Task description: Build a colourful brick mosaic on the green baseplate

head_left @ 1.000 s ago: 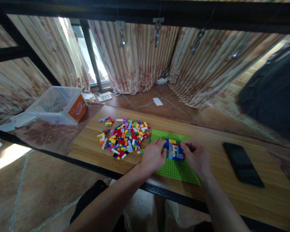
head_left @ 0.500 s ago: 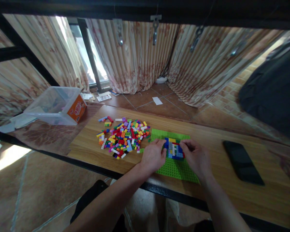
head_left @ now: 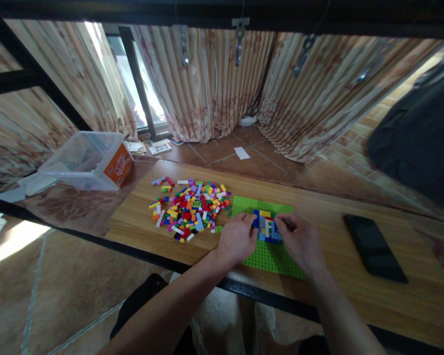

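Note:
A low build of toy building bricks [head_left: 267, 228], in blue, grey, white, yellow and red, sits on a green studded baseplate [head_left: 272, 260]. My left hand [head_left: 239, 239] has its fingers closed on the build's left side, against dark blue bricks. At the right side, my right hand [head_left: 299, 240] pinches the edge of the build with thumb and forefinger. Its fingertips partly hide that edge, so whether a separate small brick sits between them does not show. Left of the baseplate lies a spread pile of loose bricks [head_left: 192, 209] in many colours.
All this rests on a wooden tabletop [head_left: 133, 229]. A black phone [head_left: 375, 248] lies at the right. Beyond the board's left end stands a clear plastic box [head_left: 83, 160] with an orange label. A dark metal bar [head_left: 222, 15] crosses overhead, with patterned curtains [head_left: 214, 88] behind.
Both hands stay at the build, with hardly any finger movement visible. The whole view has shifted slightly.

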Tool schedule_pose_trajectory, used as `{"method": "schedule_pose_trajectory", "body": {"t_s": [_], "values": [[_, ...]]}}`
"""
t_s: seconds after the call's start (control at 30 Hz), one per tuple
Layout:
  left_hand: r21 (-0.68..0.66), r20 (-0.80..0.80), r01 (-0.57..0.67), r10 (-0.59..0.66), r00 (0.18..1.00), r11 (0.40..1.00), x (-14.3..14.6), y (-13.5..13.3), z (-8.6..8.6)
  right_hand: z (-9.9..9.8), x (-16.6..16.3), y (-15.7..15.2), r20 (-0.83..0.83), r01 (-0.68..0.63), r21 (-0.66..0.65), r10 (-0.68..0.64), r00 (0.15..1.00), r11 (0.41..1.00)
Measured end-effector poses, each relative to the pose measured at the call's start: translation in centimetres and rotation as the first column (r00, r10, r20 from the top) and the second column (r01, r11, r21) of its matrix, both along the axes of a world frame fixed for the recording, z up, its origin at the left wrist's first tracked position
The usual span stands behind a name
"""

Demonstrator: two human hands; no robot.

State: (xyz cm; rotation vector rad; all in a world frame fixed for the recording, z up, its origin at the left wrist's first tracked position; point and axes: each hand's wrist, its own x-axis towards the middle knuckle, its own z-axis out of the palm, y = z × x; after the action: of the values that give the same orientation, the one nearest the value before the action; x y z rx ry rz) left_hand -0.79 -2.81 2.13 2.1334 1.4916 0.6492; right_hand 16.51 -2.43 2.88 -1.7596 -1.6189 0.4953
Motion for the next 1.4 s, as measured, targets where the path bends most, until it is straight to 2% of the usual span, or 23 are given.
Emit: {"method": "schedule_pose_trajectory", "body": {"t_s": [0.37,0.7,0.87,0.97,1.07,1.17,1.4], "values": [[-0.012,-0.052,0.034,-0.035,0.998,0.999,-0.1,-0.2,0.1,0.0,0.0,0.0,0.12,-0.04,-0.017,0.041,0.992,0.999],[0.001,-0.065,0.047,-0.047,0.997,0.999,-0.1,-0.2,0.1,-1.0,-0.1,0.2,0.092,-0.125,-0.03,0.127,0.988,0.992],[-0.005,-0.059,0.047,-0.047,0.997,0.999,-0.1,-0.2,0.1,-0.8,-0.2,0.1,0.091,-0.134,-0.033,0.136,0.986,0.99],[-0.008,-0.049,0.045,-0.046,0.998,0.999,-0.1,-0.2,0.1,-0.2,0.1,0.1,0.063,-0.089,0.018,0.088,0.994,0.996],[-0.013,-0.045,0.046,-0.047,0.998,0.999,-0.2,-0.1,0.1,0.3,0.9,0.2,0.038,0.048,0.095,-0.052,0.998,0.994],[-0.02,-0.049,0.047,-0.048,0.998,0.999,-0.2,-0.1,0.0,0.3,2.1,0.5,0.053,0.146,0.063,-0.149,0.987,0.987],[-0.018,-0.008,0.053,-0.053,0.999,0.998,-0.2,0.0,-0.2,-0.8,2.4,0.8,0.13,0.09,-0.034,-0.085,0.988,0.995]]}}
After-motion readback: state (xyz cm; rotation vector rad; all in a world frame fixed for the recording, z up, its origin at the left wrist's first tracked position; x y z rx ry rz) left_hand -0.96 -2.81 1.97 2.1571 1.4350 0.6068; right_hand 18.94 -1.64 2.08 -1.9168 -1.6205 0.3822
